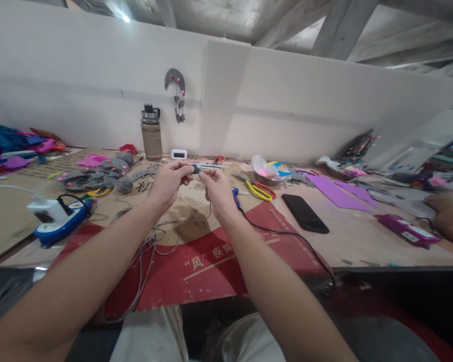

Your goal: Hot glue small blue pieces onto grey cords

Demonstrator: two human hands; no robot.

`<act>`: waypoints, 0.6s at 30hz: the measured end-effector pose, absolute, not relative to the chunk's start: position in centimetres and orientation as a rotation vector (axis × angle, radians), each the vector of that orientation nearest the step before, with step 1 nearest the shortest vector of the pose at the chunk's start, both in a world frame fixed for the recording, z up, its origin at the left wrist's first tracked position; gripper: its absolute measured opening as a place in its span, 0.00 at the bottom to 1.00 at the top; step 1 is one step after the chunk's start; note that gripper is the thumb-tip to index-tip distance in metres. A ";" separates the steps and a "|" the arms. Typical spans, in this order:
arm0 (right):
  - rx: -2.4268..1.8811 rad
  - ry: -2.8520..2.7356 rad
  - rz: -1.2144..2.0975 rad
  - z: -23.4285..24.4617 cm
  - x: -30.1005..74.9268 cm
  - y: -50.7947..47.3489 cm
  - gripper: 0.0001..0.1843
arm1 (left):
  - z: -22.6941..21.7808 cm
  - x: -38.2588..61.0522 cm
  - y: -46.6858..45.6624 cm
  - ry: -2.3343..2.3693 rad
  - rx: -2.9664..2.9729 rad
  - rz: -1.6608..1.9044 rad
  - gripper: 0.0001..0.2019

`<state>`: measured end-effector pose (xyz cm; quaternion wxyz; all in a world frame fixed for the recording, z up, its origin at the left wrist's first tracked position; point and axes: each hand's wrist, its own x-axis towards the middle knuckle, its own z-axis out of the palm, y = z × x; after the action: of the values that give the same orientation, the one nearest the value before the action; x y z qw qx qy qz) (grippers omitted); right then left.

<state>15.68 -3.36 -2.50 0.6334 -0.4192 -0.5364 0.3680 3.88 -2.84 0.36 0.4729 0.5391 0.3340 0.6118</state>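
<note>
My left hand [172, 180] is closed in a pinch on a small dark grey piece [195, 169], perhaps felt. Close against it, my right hand [218, 190] pinches with thumb and fingers at the piece's other side, and grey yarn [210, 207] hangs down from that hand. Exactly what lies between the right fingertips is too small to make out. Loose loops of the yarn spread over the red and brown cardboard [211, 271] below my forearms. Just beyond my right hand lies a blue-handled tool [235, 196] with a black cord, partly hidden.
Yellow-handled scissors [259, 190] and a black phone [305, 213] lie on the right. A bottle [151, 133] stands by the wall, near a hanging grey moon ornament [175, 80]. Left are a blue power strip [62, 223] and grey pompoms [124, 185]. Another person's hand [451, 213] shows far right.
</note>
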 end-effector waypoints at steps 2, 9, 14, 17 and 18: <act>-0.922 -1.207 0.868 -2.3 15.6 -3.6 0.11 | 0.4 4.0 -2.9 0.803 1.295 1.497 0.03; -0.918 -1.227 0.839 -2.0 15.5 -3.8 0.13 | 0.1 4.2 -2.9 0.745 1.282 1.502 0.02; -0.897 -1.178 0.813 -2.4 15.6 -3.1 0.10 | -0.2 4.2 -2.9 0.742 1.296 1.455 0.03; -0.904 -1.160 0.811 -2.5 15.8 -2.9 0.10 | 0.0 4.0 -2.9 0.736 1.316 1.368 0.04; -0.910 -1.153 0.809 -2.4 15.8 -2.9 0.10 | 0.1 3.9 -2.9 0.729 1.320 1.339 0.04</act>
<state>15.84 -2.93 -2.43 0.6686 -0.4034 -0.5113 0.3589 3.95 -2.92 0.07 0.5334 0.5536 0.3059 0.5616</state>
